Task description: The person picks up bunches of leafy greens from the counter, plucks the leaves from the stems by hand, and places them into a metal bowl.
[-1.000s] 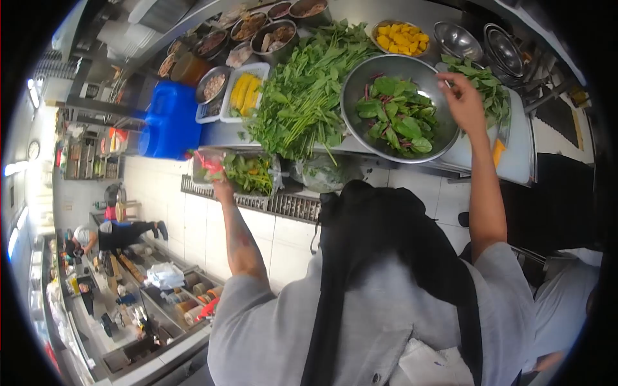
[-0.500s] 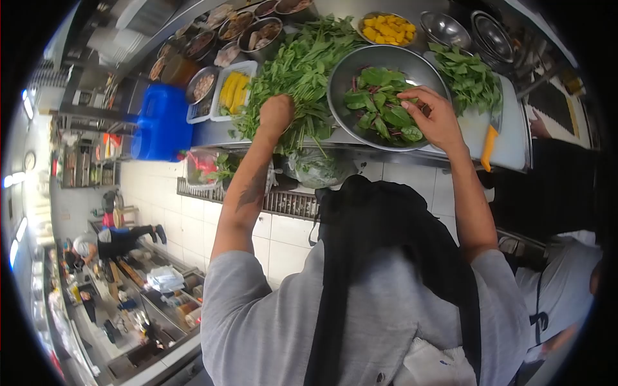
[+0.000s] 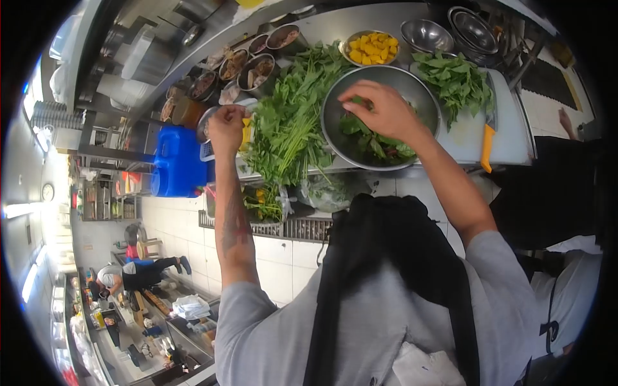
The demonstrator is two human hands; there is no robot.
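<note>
Over the metal bowl [image 3: 329, 132], my right hand [image 3: 381, 112] is pinched on a green leaf [image 3: 362, 102]. Loose leaves with reddish stems [image 3: 380, 147] lie inside the bowl, partly covered by my hand and wrist. My left hand [image 3: 226, 127] has its fingers curled together above the white tray of yellow pieces [image 3: 246, 134]; whatever is between its fingers is too small to make out. Between my hands a long heap of leafy green stems [image 3: 290, 122] lies on the counter.
A knife with an orange handle [image 3: 488, 148] lies on the white board [image 3: 512, 128], beside more leaves [image 3: 454, 80]. Yellow chunks fill a bowl [image 3: 372, 48]. Left are a blue jug [image 3: 177, 161] and metal food containers [image 3: 257, 74]. Other people stand at right and far left.
My left hand has gone from beside the floor-side container, across the stems, to the yellow pieces. My right hand has moved from the bowl's right rim to over its middle, now pinching a leaf.
</note>
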